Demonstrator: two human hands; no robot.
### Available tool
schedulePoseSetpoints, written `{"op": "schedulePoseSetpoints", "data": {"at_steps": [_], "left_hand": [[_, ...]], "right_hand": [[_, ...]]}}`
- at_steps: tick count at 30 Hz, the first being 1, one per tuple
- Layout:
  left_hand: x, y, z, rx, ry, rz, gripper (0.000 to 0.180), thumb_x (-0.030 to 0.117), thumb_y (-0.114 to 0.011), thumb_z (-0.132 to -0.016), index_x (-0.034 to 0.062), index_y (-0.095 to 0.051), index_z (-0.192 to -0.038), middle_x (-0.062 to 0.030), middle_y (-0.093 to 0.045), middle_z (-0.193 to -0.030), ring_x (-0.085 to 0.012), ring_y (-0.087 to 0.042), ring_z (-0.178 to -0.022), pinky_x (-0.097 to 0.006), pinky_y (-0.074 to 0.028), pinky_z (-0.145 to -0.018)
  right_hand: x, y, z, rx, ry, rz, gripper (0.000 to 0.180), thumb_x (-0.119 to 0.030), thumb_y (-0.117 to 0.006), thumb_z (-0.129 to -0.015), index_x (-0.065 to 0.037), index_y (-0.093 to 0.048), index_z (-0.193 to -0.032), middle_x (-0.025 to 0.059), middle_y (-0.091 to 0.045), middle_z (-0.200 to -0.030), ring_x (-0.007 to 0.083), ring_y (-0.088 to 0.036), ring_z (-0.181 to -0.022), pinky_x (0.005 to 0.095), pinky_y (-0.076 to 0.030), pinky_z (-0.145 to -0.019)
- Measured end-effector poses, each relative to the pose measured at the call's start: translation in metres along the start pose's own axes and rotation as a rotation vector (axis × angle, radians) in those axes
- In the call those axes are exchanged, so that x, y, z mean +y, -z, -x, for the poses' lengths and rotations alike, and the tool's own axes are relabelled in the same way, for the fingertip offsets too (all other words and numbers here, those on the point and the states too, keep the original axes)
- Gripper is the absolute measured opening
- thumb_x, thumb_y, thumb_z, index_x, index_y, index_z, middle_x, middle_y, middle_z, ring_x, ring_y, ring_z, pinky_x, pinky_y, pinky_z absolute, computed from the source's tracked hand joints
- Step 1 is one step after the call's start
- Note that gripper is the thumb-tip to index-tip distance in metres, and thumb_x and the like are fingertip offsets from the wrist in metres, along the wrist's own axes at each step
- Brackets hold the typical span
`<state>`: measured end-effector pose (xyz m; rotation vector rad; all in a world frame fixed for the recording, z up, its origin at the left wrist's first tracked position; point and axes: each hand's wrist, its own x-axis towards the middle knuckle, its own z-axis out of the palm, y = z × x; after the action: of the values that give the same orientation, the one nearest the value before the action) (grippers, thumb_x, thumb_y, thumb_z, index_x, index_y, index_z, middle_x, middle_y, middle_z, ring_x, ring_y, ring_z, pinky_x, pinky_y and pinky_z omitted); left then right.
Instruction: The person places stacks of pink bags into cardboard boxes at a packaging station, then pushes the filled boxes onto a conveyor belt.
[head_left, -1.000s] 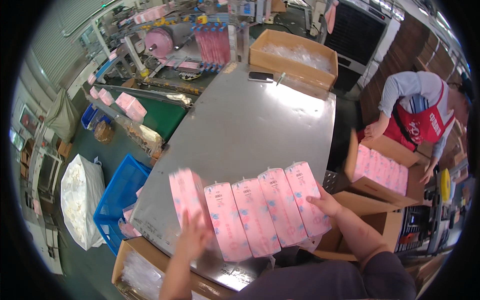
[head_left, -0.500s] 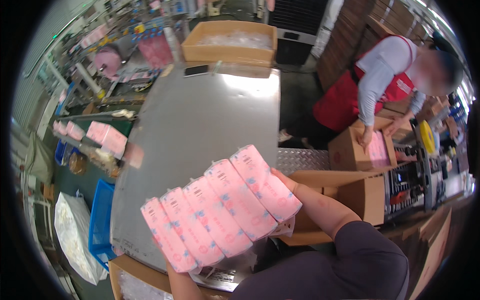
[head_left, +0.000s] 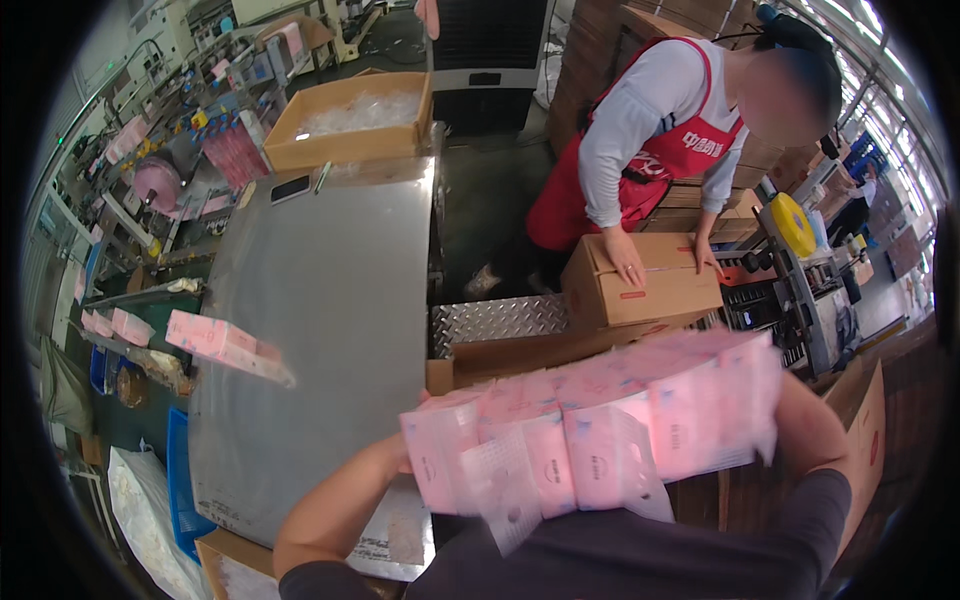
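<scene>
A row of several pink, flower-printed tissue packs (head_left: 590, 430) is held up between my hands, with clear plastic carry handles hanging on the near side. My left hand (head_left: 400, 450) clasps the left end, its fingers partly hidden behind the packs. At the right end my right hand (head_left: 790, 405) presses against the last pack; most of its fingers are out of sight. Beneath and beyond the row, an open cardboard carton (head_left: 510, 350) shows only its far edge and left corner.
Left is a metal table (head_left: 320, 300) with a phone (head_left: 291, 189) and a box of clear plastic bags (head_left: 350, 120). Pink packs (head_left: 225, 340) lie at the table's left edge. Across from me, a person in a red apron (head_left: 640, 160) handles a closed carton (head_left: 650, 285).
The row of packs has moved right, off the table to above the open carton, and tipped over. My view has turned right. The other person's carton flaps have been folded down.
</scene>
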<state>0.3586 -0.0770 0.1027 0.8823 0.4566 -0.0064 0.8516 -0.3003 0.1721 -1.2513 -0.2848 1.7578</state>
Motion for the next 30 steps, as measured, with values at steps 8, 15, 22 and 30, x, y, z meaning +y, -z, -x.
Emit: {"op": "schedulePoseSetpoints", "data": {"at_steps": [8,15,22,30], "left_hand": [[-0.055,0.031,-0.078,0.169,0.166,-1.324,0.086,0.066,-0.050,-0.089,0.0084,-0.033,-0.151,-0.0108,-0.032,-0.157,-0.0287,-0.033,-0.143,-0.046,-0.028,-0.117],[-0.177,0.050,-0.117,0.000,0.448,-1.753,0.104,0.060,-0.068,-0.079,0.0223,-0.011,-0.158,-0.0137,-0.005,-0.164,-0.0392,-0.008,-0.150,-0.050,-0.015,-0.121],[-0.177,0.039,-0.142,-0.293,0.664,-1.698,0.092,0.065,-0.062,-0.082,0.0291,-0.021,-0.156,-0.0145,-0.004,-0.164,-0.0417,-0.013,-0.149,-0.050,-0.019,-0.119],[-0.100,0.062,-0.060,0.427,-0.258,-1.049,0.051,0.034,-0.064,-0.091,0.0055,-0.056,-0.132,-0.0199,-0.055,-0.136,-0.0378,-0.053,-0.124,-0.045,-0.042,-0.106]], "right_hand": [[0.139,0.079,-0.176,0.355,-0.236,1.243,0.063,-0.041,-0.048,-0.098,0.001,-0.038,-0.145,0.0270,-0.062,-0.122,0.0352,-0.061,-0.115,0.0469,-0.046,-0.102],[0.218,0.077,-0.187,0.248,-0.023,1.996,0.087,-0.057,-0.050,-0.091,-0.002,-0.023,-0.152,0.0288,-0.015,-0.158,0.0456,-0.017,-0.146,0.0525,-0.023,-0.117],[0.250,0.100,-0.188,-0.427,-0.239,2.063,0.095,-0.070,-0.044,-0.090,-0.015,-0.007,-0.158,0.0147,0.008,-0.164,0.0390,0.006,-0.150,0.0561,-0.010,-0.119],[0.261,0.101,-0.218,-0.480,-0.549,1.990,0.095,-0.063,-0.052,-0.090,-0.012,-0.009,-0.158,0.0202,0.008,-0.163,0.0446,-0.006,-0.148,0.0481,-0.016,-0.121]]}}
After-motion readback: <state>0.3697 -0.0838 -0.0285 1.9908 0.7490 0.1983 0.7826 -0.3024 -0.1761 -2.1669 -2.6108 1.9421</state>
